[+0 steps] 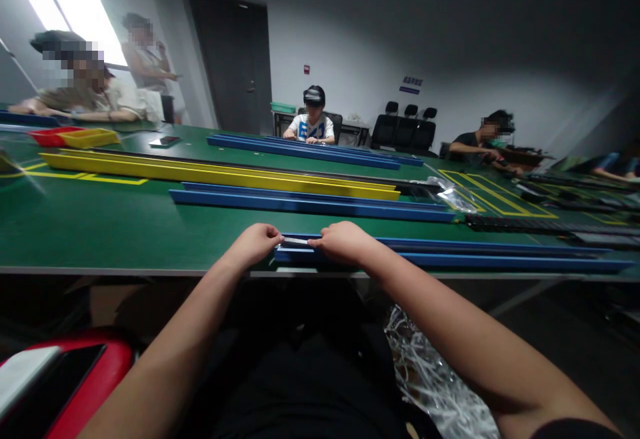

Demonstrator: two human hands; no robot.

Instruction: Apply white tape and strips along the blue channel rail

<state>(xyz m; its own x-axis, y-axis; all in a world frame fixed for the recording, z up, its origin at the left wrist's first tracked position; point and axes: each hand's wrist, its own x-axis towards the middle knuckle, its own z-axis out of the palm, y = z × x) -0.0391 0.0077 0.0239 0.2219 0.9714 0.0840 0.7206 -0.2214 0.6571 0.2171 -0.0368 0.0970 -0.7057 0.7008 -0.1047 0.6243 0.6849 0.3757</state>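
A short white strip (296,241) lies along the left end of a long dark piece in the blue channel (500,260) near the table's front edge. At the strip's left end, the thumb and fingertips of my left hand (255,244) are pinched together. My right hand (345,242) is closed over the channel, its fingertips on the strip's right end. The palm side of the right hand and part of the channel beneath it are hidden.
Beyond lie another blue channel (310,204) and a yellow channel (220,175). A phone (165,141) and red tray (47,135) are farther left. Plastic wrapping (453,195) sits right. Several people work around the green table (100,232). A red stool (113,359) stands lower left.
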